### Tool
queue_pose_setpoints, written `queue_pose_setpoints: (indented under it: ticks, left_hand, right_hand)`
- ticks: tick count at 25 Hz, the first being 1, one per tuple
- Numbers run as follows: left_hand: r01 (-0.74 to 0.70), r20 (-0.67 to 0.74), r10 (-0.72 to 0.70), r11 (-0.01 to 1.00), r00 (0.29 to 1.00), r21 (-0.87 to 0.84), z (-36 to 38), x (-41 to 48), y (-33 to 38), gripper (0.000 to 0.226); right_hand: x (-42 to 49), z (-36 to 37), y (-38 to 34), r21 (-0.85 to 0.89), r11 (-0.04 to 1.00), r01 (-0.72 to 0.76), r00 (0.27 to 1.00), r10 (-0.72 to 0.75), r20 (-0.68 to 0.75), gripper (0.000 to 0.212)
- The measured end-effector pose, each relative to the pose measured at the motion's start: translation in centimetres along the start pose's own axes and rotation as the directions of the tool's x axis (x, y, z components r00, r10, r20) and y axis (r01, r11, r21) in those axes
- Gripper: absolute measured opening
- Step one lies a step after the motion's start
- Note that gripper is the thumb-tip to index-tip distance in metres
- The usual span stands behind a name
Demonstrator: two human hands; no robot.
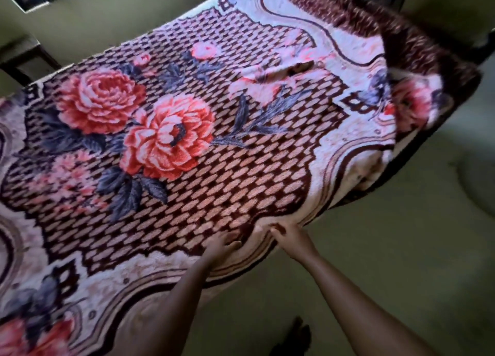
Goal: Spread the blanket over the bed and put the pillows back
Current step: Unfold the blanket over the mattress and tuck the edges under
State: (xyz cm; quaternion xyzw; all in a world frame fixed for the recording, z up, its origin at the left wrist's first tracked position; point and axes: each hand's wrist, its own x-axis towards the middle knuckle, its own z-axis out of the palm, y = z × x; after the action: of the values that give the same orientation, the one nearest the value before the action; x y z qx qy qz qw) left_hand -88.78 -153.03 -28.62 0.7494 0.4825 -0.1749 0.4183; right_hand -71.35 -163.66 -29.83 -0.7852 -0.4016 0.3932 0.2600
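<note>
In the head view, the floral blanket (241, 168) is lying across the bed, which it is hiding, and filling the centre and left of the frame. Its upper-right corner (417, 61) is folding back on itself. At lower centre the left hand (225, 244) is pressing flat with straight fingers, and the right hand (284, 235) is pinching the near edge. The blanket is looking thick, soft and probably heavy, so it is likely calling for grips at hems and corners.
</note>
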Motion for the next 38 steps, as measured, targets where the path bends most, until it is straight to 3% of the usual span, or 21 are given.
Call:
queue_pose_setpoints:
  ticks: [3,5,8,11,17,21,26,29,32,35,38]
  left_hand:
    - [-0.047,0.105,0.057,0.994,0.993,-0.1,1.8,-2.9,4.1,0.042]
    - [-0.059,0.088,0.067,0.993,0.994,-0.098,3.5,-3.5,6.1,0.04]
    - [-0.206,-0.014,0.206,0.974,0.978,-0.093,4.8,-2.4,10.6,0.035]
    - [-0.297,0.052,0.304,0.948,0.951,-0.112,5.8,0.0,16.1,0.033]
    - [-0.374,0.094,0.383,0.922,0.919,-0.098,8.2,9.5,28.5,0.032]
    - [-0.426,-0.058,0.422,0.898,0.905,-0.113,8.8,15.1,39.9,0.032]
    - [-0.445,-0.054,0.442,0.885,0.895,-0.133,9.4,19.1,51.9,0.036]
    - [-0.44,-0.114,0.426,0.884,0.897,-0.159,10.5,20.4,55.5,0.054]
    - [-0.464,-0.284,0.441,0.886,0.852,-0.016,13.5,20.6,58.6,0.052]
    - [-0.451,-0.457,0.471,0.878,0.754,0.161,16.8,22.0,62.1,0.042]
    - [-0.407,-0.486,0.547,0.835,0.681,0.37,18.6,26.2,64.7,0.049]
  right_hand:
    - [-4.0,-5.7,1.3,0.113,0.987,-0.116,0.992,0.121,-0.037,0.026]
    - [-7.2,-9.3,3.2,0.172,0.973,-0.151,0.984,0.165,-0.071,0.024]
    - [-10.6,-14.4,7.1,0.27,0.942,-0.201,0.956,0.249,-0.155,0.022]
    - [-11.6,-19.3,10.8,0.367,0.892,-0.263,0.91,0.356,-0.211,0.016]
    - [-5.5,-30.8,18.1,0.414,0.868,-0.273,0.857,0.415,-0.305,0.015]
    - [0.5,-40.9,21.2,0.329,0.893,-0.307,0.885,0.395,-0.245,0.016]
    - [6.8,-50.2,24.2,0.341,0.899,-0.275,0.889,0.373,-0.265,0.017]
    - [9.9,-53.4,25.8,0.368,0.894,-0.257,0.907,0.355,-0.229,0.016]
    - [13.3,-56.6,28.4,0.39,0.894,-0.221,0.934,0.309,-0.179,0.017]
    - [17.5,-58.9,31.9,0.425,0.888,-0.178,0.947,0.271,-0.17,0.02]
    - [22.4,-59.7,36.4,0.458,0.875,-0.16,0.946,0.268,-0.182,0.027]
